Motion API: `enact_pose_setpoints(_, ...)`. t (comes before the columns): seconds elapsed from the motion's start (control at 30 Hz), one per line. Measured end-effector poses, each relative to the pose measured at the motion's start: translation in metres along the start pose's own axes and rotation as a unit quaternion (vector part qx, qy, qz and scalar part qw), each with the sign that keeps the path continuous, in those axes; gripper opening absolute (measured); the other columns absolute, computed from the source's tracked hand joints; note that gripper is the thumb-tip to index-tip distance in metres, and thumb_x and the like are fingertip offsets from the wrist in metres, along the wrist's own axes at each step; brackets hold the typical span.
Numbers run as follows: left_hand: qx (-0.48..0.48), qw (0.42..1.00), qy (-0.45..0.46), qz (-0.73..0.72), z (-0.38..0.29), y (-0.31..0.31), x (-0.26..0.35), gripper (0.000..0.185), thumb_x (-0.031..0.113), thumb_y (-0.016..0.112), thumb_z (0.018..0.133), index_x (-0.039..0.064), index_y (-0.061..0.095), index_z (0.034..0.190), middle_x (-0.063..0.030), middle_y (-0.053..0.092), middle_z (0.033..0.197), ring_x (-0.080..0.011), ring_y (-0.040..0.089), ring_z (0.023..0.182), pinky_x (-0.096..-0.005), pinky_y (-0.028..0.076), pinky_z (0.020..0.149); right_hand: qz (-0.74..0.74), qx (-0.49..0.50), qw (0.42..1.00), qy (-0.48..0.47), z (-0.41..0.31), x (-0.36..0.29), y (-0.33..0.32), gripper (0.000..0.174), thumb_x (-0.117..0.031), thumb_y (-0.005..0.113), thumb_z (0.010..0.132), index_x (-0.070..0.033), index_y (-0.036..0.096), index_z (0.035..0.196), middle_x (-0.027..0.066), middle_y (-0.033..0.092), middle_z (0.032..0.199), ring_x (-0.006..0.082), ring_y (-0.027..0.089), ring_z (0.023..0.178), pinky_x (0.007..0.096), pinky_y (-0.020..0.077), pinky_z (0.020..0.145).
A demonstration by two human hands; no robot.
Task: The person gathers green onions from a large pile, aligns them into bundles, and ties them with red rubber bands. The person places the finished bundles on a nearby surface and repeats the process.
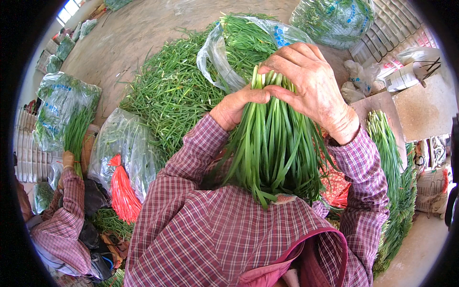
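A bunch of garlic chives (276,140) hangs from both my hands, pale stem ends up and green leaves falling over my lap. My left hand (240,102) is closed around the bunch's left side, its thumb across the front. My right hand (303,84) grips the stem ends from the right, fingers bent over the top and thumb in front. Behind my hands, an open clear plastic bag (222,68) holds more chives. A large loose heap of chives (172,93) spreads to the left of it. Bundled chives (383,154) lie at my right.
Red plastic ties (123,193) lie on a filled clear bag (122,143) at my left. Farther left, a co-worker's hand (68,159) holds a tied bunch. Another filled bag (333,21) and plastic crates (387,28) stand back right. A board (380,104) is beside the right bundles.
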State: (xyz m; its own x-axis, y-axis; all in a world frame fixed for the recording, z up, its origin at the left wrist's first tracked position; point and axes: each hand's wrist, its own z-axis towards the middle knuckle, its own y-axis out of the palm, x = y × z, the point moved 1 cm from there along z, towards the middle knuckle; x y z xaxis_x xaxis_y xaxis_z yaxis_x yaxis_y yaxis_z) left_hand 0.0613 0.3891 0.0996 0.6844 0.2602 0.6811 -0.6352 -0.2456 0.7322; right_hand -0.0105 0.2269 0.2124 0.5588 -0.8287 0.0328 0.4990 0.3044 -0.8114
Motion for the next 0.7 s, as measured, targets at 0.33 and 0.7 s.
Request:
enact_pose_setpoints(0.33,0.0,0.999,0.026,-0.031,-0.002,0.0,-0.004,0.074,0.009,0.07,0.077,0.009,0.042,0.145,-0.0104,0.062,0.124,-0.0225,0.064,0.11,-0.0372,0.053,0.098,-0.011,-0.006,1.0,-0.011,-0.005,0.003,-0.007,0.03,-0.023,0.078,0.072,-0.015,0.067,0.098,0.0023,0.062,0.092,0.0247,0.06,0.093,0.0392,0.0456,0.09)
enact_pose_setpoints(0.7,-0.004,0.999,0.006,-0.047,0.002,-0.004,-0.006,0.08,0.009,0.069,0.077,0.014,0.035,0.15,-0.0126,0.056,0.13,-0.0239,0.062,0.114,-0.0387,0.053,0.099,-0.03,0.022,0.999,-0.004,-0.004,-0.004,0.0,0.024,-0.02,0.079,0.071,-0.014,0.07,0.093,0.0012,0.063,0.097,0.0234,0.059,0.098,0.0399,0.0456,0.09)
